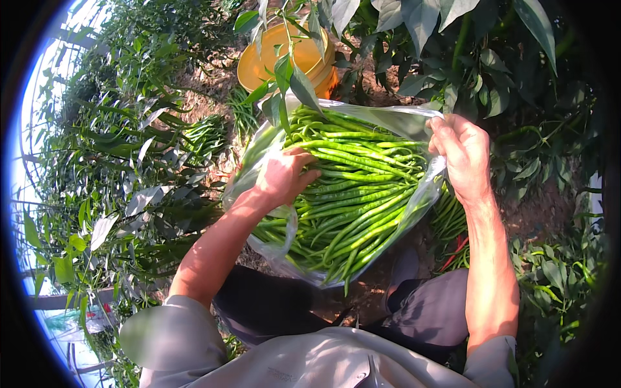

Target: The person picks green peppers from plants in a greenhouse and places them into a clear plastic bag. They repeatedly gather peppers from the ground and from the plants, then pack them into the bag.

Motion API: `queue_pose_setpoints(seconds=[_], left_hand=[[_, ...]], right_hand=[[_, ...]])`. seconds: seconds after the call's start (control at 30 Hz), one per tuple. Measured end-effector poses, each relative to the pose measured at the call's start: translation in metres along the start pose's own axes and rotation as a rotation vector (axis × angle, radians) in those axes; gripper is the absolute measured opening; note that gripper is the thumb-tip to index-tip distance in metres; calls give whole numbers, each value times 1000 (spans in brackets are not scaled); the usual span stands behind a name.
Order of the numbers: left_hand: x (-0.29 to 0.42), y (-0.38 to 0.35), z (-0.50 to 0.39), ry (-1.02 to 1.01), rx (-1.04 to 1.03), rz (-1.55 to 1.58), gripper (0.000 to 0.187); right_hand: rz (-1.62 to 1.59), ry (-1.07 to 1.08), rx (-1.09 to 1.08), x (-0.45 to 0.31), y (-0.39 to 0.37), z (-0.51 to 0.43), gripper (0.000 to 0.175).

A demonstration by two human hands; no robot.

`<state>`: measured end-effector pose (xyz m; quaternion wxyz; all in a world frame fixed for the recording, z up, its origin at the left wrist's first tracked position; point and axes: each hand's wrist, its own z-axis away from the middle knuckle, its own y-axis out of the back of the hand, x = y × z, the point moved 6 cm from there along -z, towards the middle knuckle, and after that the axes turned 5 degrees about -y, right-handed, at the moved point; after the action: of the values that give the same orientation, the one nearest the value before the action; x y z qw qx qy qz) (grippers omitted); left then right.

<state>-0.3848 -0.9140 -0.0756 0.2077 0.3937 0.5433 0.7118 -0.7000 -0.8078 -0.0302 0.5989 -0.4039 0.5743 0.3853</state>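
A clear plastic bag (412, 213) full of long green chili peppers (359, 189) lies in front of me, its mouth spread wide. Most peppers are side by side, roughly crosswise. My right hand (458, 150) pinches the bag's rim at the upper right and holds it up. On the left, my left hand (288, 175) rests over the bag's edge with curled fingertips on the peppers; whether it also grips plastic or peppers is hidden. A loop of the bag hangs below my left wrist.
Beyond the bag stands a yellow bucket (276, 53), partly behind hanging leaves (286, 87). Piles of green peppers (207, 137) lie on the soil at left; more peppers (449, 216), some red, lie at right. Pepper plants (504, 87) crowd both sides. My bent knees are below.
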Motion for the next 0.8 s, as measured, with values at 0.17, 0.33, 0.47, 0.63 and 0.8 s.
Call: queue_pose_setpoints(seconds=[0.17, 0.33, 0.47, 0.63, 0.8], left_hand=[[17, 1, 29, -34, 137, -41, 46], [40, -3, 37, -71, -39, -129, 34], [24, -14, 35, -127, 14, 11, 22], [30, -6, 22, -46, -83, 217, 21], [23, -3, 28, -83, 146, -29, 23]], right_hand=[[45, -71, 5, -2, -4, 3, 29], [54, -56, 6, 1, 7, 2, 25], [38, -62, 1, -1, 0, 6, 24], [59, -50, 12, 1, 5, 7, 25], [94, -50, 7, 3, 6, 8, 28]])
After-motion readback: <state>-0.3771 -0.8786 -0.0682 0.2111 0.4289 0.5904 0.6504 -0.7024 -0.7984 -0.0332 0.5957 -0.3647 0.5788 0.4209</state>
